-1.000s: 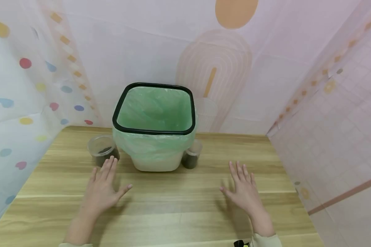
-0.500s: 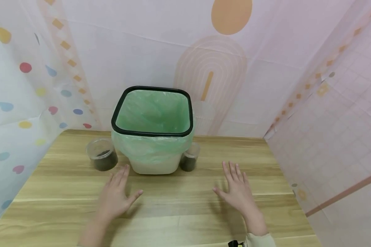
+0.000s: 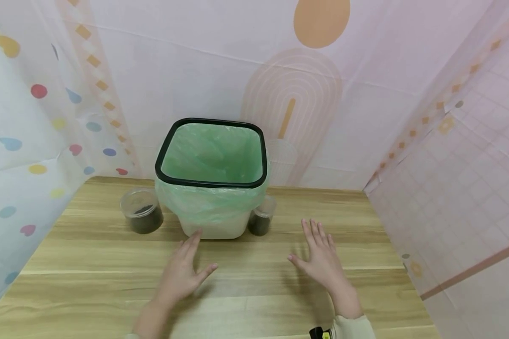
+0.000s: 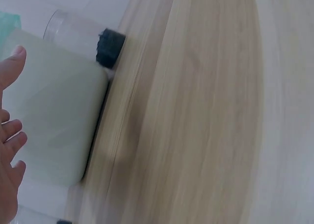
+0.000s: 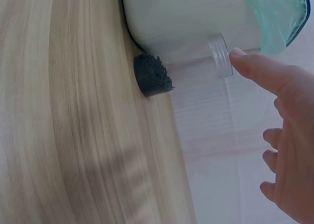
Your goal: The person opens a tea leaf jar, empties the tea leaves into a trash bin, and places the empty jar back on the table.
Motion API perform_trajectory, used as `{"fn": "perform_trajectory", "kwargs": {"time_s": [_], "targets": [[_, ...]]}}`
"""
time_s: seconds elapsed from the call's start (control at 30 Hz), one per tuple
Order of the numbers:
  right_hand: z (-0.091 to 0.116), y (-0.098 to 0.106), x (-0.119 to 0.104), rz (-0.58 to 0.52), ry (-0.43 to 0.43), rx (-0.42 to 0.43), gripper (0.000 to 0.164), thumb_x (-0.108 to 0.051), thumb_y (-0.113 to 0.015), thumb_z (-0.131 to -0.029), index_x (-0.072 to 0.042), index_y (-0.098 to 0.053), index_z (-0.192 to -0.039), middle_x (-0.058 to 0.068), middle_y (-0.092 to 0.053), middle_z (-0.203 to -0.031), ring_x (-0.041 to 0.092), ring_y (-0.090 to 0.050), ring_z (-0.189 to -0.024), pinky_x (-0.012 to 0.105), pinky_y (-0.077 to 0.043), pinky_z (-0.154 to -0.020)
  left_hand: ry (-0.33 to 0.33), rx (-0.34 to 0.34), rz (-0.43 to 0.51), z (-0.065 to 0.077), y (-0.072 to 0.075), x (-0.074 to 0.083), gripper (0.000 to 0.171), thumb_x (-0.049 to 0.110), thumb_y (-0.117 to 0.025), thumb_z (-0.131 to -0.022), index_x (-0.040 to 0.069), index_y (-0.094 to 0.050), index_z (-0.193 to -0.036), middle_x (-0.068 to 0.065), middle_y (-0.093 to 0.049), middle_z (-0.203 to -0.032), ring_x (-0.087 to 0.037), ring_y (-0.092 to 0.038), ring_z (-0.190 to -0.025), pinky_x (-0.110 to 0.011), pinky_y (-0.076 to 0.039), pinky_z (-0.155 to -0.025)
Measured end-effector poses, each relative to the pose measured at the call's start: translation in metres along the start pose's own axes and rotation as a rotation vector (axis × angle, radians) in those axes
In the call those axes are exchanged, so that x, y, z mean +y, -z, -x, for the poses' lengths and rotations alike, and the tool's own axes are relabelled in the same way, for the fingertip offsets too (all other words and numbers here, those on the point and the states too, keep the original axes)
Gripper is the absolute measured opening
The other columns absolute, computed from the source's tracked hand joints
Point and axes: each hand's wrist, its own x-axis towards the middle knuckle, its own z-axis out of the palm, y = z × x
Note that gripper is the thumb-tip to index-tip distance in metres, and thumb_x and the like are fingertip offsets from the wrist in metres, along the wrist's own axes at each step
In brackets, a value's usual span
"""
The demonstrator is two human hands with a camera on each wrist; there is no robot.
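A pale trash bin (image 3: 214, 228) with a black rim stands near the back of the table, lined with a green plastic bag (image 3: 212, 202) folded over its outside. To its left is a wide clear jar (image 3: 144, 219) partly filled with dark stuff. A narrower clear jar (image 3: 260, 221), dark at the bottom, stands against the bin's right side; the right wrist view shows dark shreds (image 5: 153, 76) in it. My left hand (image 3: 180, 278) hovers in front of the bin, fingers spread, holding nothing. Over the table on the right, my right hand (image 3: 322, 261) is spread and holds nothing.
The wooden table (image 3: 246, 301) reaches back to a patterned cloth (image 3: 203, 70) hung behind it. More cloth hangs along the left and right sides. A black strap piece (image 3: 320, 333) shows by the right sleeve.
My left hand has moved right, from in front of the wide jar to in front of the bin. The right hand has drifted slightly left. Bin and jars stay put.
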Motion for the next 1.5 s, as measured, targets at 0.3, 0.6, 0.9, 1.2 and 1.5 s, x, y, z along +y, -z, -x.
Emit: {"fn": "perform_trajectory", "kwargs": {"time_s": [0.3, 0.6, 0.9, 1.2, 1.5], "targets": [[-0.013, -0.003, -0.003, -0.124, 0.032, 0.004, 0.099, -0.046, -0.069, -0.080, -0.010, -0.011, -0.150, 0.014, -0.011, -0.153, 0.033, -0.008, -0.141, 0.055, -0.011, -0.110, 0.069, -0.047, 0.155, -0.004, -0.015, 0.017, 0.086, 0.036, -0.074, -0.078, 0.000, -0.031, -0.143, -0.021, -0.038, -0.142, -0.041, -0.041, -0.125, -0.054, -0.035, -0.100], [-0.026, -0.009, -0.004, -0.214, 0.028, -0.007, 0.100, -0.047, -0.069, -0.079, -0.011, -0.009, -0.151, 0.010, -0.012, -0.154, 0.029, -0.008, -0.141, 0.052, -0.013, -0.111, 0.083, -0.121, 0.242, -0.014, -0.028, 0.032, 0.085, 0.037, -0.072, -0.080, 0.004, -0.028, -0.146, -0.017, -0.033, -0.147, -0.038, -0.037, -0.129, -0.053, -0.034, -0.102], [-0.037, -0.012, -0.008, -0.226, 0.031, -0.021, 0.098, -0.046, -0.069, -0.080, -0.013, -0.010, -0.151, 0.009, -0.012, -0.154, 0.028, -0.007, -0.141, 0.054, -0.014, -0.110, 0.073, -0.183, 0.308, -0.024, -0.043, 0.043, 0.084, 0.038, -0.070, -0.082, 0.007, -0.026, -0.147, -0.014, -0.029, -0.149, -0.035, -0.033, -0.132, -0.051, -0.031, -0.104], [-0.052, -0.016, -0.014, -0.240, 0.025, -0.002, 0.098, -0.047, -0.069, -0.079, -0.011, -0.013, -0.150, 0.009, -0.013, -0.154, 0.031, -0.008, -0.141, 0.057, -0.016, -0.109, 0.113, -0.190, 0.388, -0.033, -0.057, 0.055, 0.087, 0.037, -0.070, -0.082, 0.007, -0.022, -0.148, -0.016, -0.023, -0.151, -0.037, -0.028, -0.134, -0.053, -0.028, -0.106], [-0.064, -0.022, -0.019, -0.366, 0.040, 0.002, 0.098, -0.042, -0.072, -0.079, -0.008, -0.014, -0.150, 0.010, -0.015, -0.154, 0.028, -0.011, -0.141, 0.054, -0.019, -0.109, 0.145, -0.245, 0.444, -0.038, -0.070, 0.060, 0.093, 0.040, -0.070, -0.082, 0.005, -0.016, -0.149, -0.021, -0.019, -0.151, -0.041, -0.025, -0.134, -0.058, -0.029, -0.103]]}}
